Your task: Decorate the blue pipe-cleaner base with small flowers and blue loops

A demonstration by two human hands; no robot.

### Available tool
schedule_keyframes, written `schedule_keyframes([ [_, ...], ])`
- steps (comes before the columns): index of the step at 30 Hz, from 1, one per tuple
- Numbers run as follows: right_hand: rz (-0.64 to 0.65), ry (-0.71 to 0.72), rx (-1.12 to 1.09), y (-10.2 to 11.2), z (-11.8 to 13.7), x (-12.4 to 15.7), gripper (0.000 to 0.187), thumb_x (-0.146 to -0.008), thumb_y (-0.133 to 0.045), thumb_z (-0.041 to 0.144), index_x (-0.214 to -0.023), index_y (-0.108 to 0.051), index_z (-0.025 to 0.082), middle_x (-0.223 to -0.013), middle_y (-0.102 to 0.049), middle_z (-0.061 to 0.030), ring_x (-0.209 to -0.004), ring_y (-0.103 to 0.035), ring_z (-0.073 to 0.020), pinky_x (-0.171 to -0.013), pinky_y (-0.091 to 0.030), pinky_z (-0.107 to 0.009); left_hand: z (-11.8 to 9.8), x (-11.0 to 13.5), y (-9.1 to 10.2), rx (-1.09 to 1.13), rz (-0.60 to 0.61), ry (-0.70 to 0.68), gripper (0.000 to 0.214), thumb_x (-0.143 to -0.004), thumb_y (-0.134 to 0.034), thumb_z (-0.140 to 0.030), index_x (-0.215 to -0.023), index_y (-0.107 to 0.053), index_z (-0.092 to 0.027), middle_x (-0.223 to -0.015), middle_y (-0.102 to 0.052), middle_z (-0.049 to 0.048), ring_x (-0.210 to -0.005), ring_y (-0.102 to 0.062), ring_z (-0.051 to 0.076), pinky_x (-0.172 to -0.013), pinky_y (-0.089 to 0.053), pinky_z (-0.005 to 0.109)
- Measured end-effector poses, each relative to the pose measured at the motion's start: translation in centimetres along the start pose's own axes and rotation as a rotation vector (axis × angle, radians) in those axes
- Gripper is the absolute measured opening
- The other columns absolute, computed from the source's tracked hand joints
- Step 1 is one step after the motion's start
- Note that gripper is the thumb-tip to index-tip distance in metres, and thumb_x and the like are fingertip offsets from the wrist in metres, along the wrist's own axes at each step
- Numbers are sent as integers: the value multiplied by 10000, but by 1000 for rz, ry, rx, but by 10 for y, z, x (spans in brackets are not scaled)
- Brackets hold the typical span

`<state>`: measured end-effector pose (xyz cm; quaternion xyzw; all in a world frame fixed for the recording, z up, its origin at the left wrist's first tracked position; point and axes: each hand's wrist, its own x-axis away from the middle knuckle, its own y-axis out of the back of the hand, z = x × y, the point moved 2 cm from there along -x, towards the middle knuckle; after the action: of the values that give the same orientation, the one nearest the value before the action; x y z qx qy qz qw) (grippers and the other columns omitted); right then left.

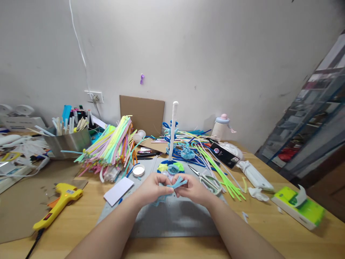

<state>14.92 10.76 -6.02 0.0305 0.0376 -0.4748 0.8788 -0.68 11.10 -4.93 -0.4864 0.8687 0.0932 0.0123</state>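
Both hands meet over the grey cutting mat. Light blue pipe cleaners are pinched between them, their ends fanning out at the top. My left hand has its thumb and fingers closed on them from the left. From the other side, my right hand grips the same bunch. More light blue loops hang below the left fingers, partly hidden. Just behind stands a white upright rod with blue curls around it and a blue, yellow and green fuzzy base. Scissors lie right of my right hand.
A yellow glue gun rests at left, near a big bundle of coloured pipe cleaners and a metal tin of sticks. Green pipe cleaners, a phone and a tissue pack lie at right. A bottle stands behind.
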Motion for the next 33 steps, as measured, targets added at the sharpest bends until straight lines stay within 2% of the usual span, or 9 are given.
schedule_keyframes([
  [3, 23, 29, -21, -1, -1, 0, 276, -656, -704, 355, -768, -537, 165, -620, -507, 35, -540, -474, -87, -520, -382, -224, -1, 0, 2, -64, -52, -35, 164, -631, -694, -300, -594, -653, -146, -586, -590, 11, -603, -509, 133, -606, -356, 227],
  [6, -10, 107, 45, 0, -2, -1, 230, -711, -659, 364, -775, -551, 170, -617, -487, 33, -539, -451, -90, -509, -374, -227, -1, -1, 4, -149, -110, -83, 166, -641, -689, -311, -604, -656, -152, -620, -603, 14, -624, -512, 141, -617, -349, 231],
  [11, -116, 296, 431, 2, 2, 0, 136, -786, -584, 312, -813, -618, 183, -785, -568, -35, -711, -506, -149, -607, -400, -265, -3, 0, 8, -475, -237, -193, 97, -660, -675, -276, -625, -661, -186, -626, -611, 19, -654, -506, 162, -666, -313, 255],
  [14, -146, 351, 523, 1, 5, 0, 120, -794, -574, 293, -829, -634, 195, -824, -589, -50, -758, -524, -169, -642, -404, -281, -4, 1, 8, -638, -229, -254, 73, -692, -644, -240, -627, -646, -206, -627, -613, 12, -636, -503, 155, -749, -286, 282],
  [19, -178, 342, 482, -1, 2, -3, 117, -786, -581, 292, -847, -623, 201, -863, -596, -54, -824, -547, -190, -707, -417, -306, -6, 2, 7, -724, -200, -273, 90, -710, -605, -179, -633, -631, -217, -636, -615, 2, -622, -509, 148, -790, -268, 297],
  [23, -189, 331, 454, -1, -1, -2, 145, -790, -575, 280, -913, -598, 207, -891, -590, -54, -838, -546, -191, -696, -424, -300, -6, 2, 7, -688, -235, -242, 85, -695, -628, -220, -613, -629, -198, -633, -621, 6, -635, -513, 151, -758, -290, 286],
  [26, -167, 390, 464, -2, 2, 1, 139, -801, -561, 265, -923, -598, 209, -930, -567, -57, -853, -532, -182, -697, -424, -290, -4, 1, 7, -562, -253, -145, 119, -667, -646, -278, -613, -634, -173, -625, -607, 6, -641, -507, 152, -645, -317, 250],
  [30, -161, 434, 454, -4, 6, 2, 115, -820, -535, 245, -901, -609, 211, -945, -541, -58, -844, -521, -166, -669, -421, -272, -1, 0, 7, -341, -232, 8, 181, -660, -625, -307, -598, -604, -138, -532, -502, -32, -519, -411, 95, -514, -276, 213],
  [33, -167, 451, 411, -5, 7, 1, 104, -830, -519, 239, -859, -615, 211, -902, -544, -52, -846, -515, -166, -716, -422, -287, 5, -2, 8, -185, -197, 76, 229, -645, -632, -336, -577, -565, -128, -485, -425, -51, -461, -332, 67, -466, -232, 206],
])
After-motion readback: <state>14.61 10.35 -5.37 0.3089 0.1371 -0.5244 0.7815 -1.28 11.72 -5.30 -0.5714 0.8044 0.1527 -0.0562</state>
